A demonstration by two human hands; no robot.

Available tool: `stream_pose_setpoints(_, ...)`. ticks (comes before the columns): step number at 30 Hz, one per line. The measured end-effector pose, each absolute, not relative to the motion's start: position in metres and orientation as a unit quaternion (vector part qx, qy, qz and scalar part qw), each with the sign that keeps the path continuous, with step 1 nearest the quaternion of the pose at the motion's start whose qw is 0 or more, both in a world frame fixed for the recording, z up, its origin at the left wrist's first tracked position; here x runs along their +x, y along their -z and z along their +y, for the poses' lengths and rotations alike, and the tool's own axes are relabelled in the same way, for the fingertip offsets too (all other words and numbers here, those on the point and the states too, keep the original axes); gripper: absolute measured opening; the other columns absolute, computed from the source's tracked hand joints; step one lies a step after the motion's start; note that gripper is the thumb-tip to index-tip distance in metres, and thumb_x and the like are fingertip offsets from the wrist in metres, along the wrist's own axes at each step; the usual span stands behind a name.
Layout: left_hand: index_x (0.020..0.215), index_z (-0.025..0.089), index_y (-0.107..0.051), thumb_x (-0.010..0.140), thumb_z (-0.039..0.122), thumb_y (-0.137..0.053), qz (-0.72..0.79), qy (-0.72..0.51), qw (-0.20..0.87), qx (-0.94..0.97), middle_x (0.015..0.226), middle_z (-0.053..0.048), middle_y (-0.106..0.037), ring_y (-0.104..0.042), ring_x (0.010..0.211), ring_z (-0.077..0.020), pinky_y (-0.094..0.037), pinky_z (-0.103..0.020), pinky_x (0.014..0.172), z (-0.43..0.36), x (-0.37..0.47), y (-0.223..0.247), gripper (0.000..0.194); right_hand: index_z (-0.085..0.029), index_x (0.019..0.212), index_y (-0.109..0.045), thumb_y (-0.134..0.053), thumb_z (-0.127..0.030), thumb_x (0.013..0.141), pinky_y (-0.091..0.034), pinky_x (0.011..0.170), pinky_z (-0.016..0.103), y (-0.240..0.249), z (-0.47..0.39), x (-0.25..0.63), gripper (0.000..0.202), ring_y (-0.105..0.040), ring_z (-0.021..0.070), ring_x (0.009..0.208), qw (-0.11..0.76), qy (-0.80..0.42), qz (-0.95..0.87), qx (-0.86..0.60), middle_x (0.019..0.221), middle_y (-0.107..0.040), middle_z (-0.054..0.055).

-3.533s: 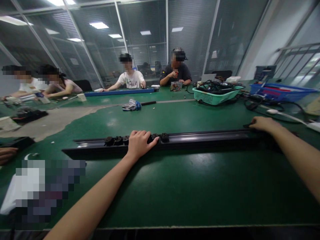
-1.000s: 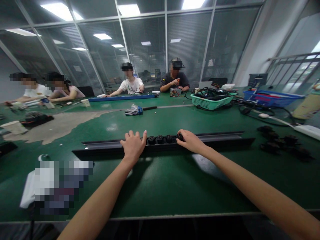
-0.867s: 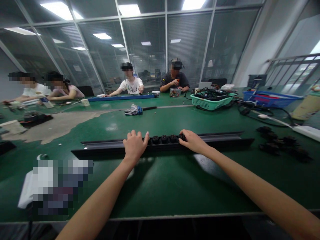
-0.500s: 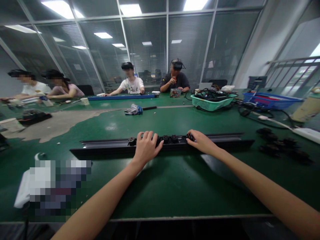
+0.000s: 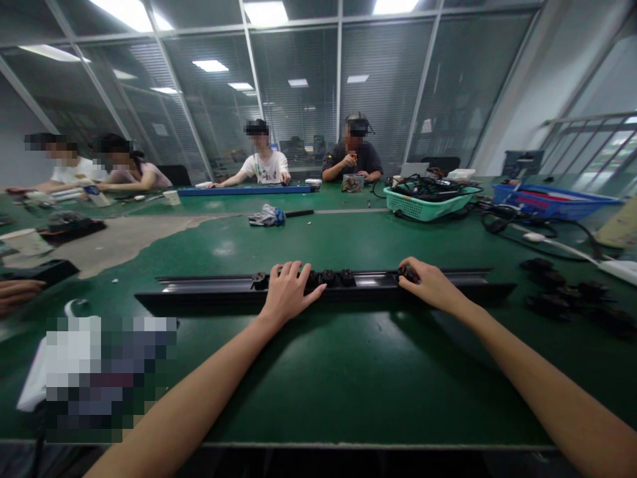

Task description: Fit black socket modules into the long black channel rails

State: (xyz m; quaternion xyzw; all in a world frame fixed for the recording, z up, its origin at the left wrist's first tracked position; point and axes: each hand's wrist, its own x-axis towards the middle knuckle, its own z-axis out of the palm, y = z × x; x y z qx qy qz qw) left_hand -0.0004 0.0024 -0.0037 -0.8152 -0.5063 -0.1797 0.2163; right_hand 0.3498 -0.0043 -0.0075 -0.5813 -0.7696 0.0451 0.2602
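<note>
A long black metal channel (image 5: 199,302) lies across the table in front of me, with several small black modules (image 5: 346,277) seated along its groove. My left hand (image 5: 287,292) is over its left-middle part, fingers curled across the far rim and thumb along the front; the palm hides some of the modules. Further right, my right hand (image 5: 428,284) pinches one small black module (image 5: 407,273) at the groove, apart from the others. A stretch of bare groove shows between that module and the middle group.
Several loose black modules (image 5: 562,292) lie at the right. Behind are a green basket (image 5: 428,207) of cables, a blue basket (image 5: 542,199) and a grey glove (image 5: 267,216). At left, another person's hand (image 5: 20,292) is beside a black object (image 5: 47,271). Co-workers sit across the table.
My right hand has slid right along the channel with the pinched module, widening the gap to the middle group. My left hand stays put. Another person's hand and a black object have appeared at left.
</note>
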Motion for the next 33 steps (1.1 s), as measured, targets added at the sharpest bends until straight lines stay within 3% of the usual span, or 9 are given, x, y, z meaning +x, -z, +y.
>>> stream_pose_setpoints(10,0.114,0.019,-0.060,0.096,0.065,-0.031,-0.519,0.151,0.214,-0.814,0.106,-0.013,-0.065,-0.058,0.099,-0.0287,-0.037,-0.040,0.086,0.005,0.003,0.002,0.057,-0.021,0.100,-0.059,-0.054,-0.042,0.082,-0.047,0.071,0.033,0.002,-0.001,0.392,0.029,-0.061,0.0212,0.076,0.216,-0.038,-0.750,-0.624,0.085,-0.066,0.007)
stream_pose_setpoints(26,0.109,0.019,-0.062,0.095,0.064,-0.032,-0.520,0.155,0.206,-0.815,0.105,-0.013,-0.065,-0.058,0.099,-0.0293,-0.037,-0.041,0.086,0.006,0.004,0.001,0.055,-0.023,0.097,-0.063,-0.059,-0.047,0.078,-0.043,0.065,0.031,-0.004,0.002,0.467,0.031,-0.060,0.0204,0.069,0.158,-0.037,-0.696,-0.700,0.077,-0.066,0.004)
stream_pose_setpoints(33,0.109,0.020,-0.061,0.095,0.065,-0.031,-0.526,0.139,0.214,-0.812,0.106,-0.013,-0.065,-0.058,0.099,-0.0291,-0.037,-0.041,0.087,0.007,0.005,0.001,0.056,-0.020,0.098,-0.064,-0.060,-0.041,0.083,-0.039,0.066,0.033,-0.004,-0.002,0.492,0.025,-0.058,0.0199,0.068,0.148,-0.027,-0.665,-0.732,0.082,-0.068,0.012)
